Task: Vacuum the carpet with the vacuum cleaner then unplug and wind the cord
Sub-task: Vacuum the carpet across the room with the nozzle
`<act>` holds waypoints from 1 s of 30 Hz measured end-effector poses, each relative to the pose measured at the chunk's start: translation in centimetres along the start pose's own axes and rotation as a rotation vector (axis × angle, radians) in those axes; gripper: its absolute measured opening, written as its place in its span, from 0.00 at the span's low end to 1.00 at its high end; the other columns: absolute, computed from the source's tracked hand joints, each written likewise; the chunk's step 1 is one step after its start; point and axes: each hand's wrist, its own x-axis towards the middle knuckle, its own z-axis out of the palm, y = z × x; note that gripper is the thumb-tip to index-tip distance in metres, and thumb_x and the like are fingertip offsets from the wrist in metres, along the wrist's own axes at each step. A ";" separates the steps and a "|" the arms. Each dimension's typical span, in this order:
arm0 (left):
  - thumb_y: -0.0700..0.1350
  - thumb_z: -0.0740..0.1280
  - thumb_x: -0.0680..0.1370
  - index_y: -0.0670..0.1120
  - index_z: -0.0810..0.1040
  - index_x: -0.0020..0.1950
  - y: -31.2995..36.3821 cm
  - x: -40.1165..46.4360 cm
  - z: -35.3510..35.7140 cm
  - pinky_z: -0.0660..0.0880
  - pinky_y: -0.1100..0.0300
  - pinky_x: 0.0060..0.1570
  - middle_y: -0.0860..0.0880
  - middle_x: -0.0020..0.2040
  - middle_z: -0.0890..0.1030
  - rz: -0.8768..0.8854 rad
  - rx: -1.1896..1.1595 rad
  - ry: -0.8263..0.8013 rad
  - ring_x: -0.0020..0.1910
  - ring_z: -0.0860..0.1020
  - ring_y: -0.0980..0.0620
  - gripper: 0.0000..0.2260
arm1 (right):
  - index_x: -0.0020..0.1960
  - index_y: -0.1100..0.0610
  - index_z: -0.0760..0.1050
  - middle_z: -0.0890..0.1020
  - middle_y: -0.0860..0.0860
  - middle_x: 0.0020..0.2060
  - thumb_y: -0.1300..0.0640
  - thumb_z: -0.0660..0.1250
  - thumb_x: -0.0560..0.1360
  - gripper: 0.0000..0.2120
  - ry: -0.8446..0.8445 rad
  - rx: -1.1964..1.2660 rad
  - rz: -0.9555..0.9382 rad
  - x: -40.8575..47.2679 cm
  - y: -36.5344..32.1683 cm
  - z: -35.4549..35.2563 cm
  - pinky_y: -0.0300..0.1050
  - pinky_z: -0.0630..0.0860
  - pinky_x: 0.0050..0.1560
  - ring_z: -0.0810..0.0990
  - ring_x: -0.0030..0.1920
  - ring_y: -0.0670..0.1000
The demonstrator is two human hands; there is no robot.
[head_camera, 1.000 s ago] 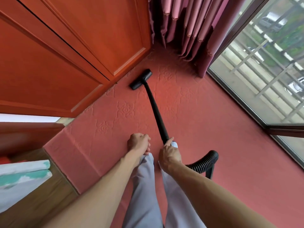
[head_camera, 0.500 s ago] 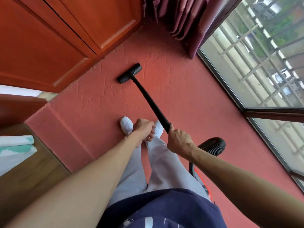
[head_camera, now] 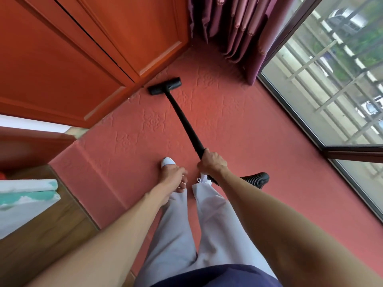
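1. Gripping the long black rigid vacuum wand (head_camera: 186, 123), the right hand (head_camera: 212, 162) has its fingers curled round the tube's near end, just above a white shoe (head_camera: 204, 179)
2. At the wand's far end, the flat black floor nozzle (head_camera: 164, 86) lies on the red embossed carpet (head_camera: 259, 131), close against the base of the red-brown panelled wooden cabinet (head_camera: 93, 59)
3. Behind the right forearm, a black ribbed flexible hose (head_camera: 257, 179) curves out over the carpet; the vacuum's body and cord are out of sight
4. Hanging in front of the pale grey trousers (head_camera: 176, 224), the left hand (head_camera: 174, 177) has its fingers loosely curled; whether it holds anything cannot be told
5. Another white shoe (head_camera: 167, 161) shows just beyond the left hand
6. Pleated mauve curtains (head_camera: 234, 27) hang in the far corner, their hems reaching the carpet
7. Along the right side runs a large glass window with a dark frame (head_camera: 331, 146), with pale railings visible outside
8. At the left edge, a folded white and teal cloth (head_camera: 27, 195) rests on a brown wooden surface (head_camera: 41, 245)
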 end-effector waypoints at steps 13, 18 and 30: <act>0.37 0.64 0.73 0.41 0.76 0.38 1.6 -5.0 3.2 0.70 0.61 0.26 0.43 0.30 0.75 0.204 0.189 -0.127 0.23 0.70 0.49 0.05 | 0.44 0.56 0.74 0.84 0.56 0.42 0.50 0.62 0.71 0.10 0.130 0.152 0.218 -14.0 15.6 0.9 0.48 0.77 0.39 0.83 0.41 0.59; 0.38 0.65 0.72 0.42 0.76 0.36 1.5 -7.1 6.1 0.71 0.58 0.29 0.44 0.29 0.76 0.294 0.350 -0.233 0.22 0.70 0.49 0.05 | 0.51 0.58 0.76 0.83 0.57 0.48 0.49 0.62 0.73 0.15 0.197 0.260 0.412 -21.6 20.0 6.9 0.49 0.76 0.44 0.82 0.49 0.61; 0.34 0.56 0.77 0.39 0.76 0.41 -9.1 -12.9 12.4 0.63 0.66 0.23 0.43 0.28 0.72 0.303 0.746 -0.402 0.21 0.66 0.51 0.10 | 0.53 0.57 0.76 0.83 0.56 0.47 0.47 0.61 0.74 0.16 0.324 0.750 0.710 -33.2 23.9 19.8 0.49 0.77 0.48 0.83 0.50 0.60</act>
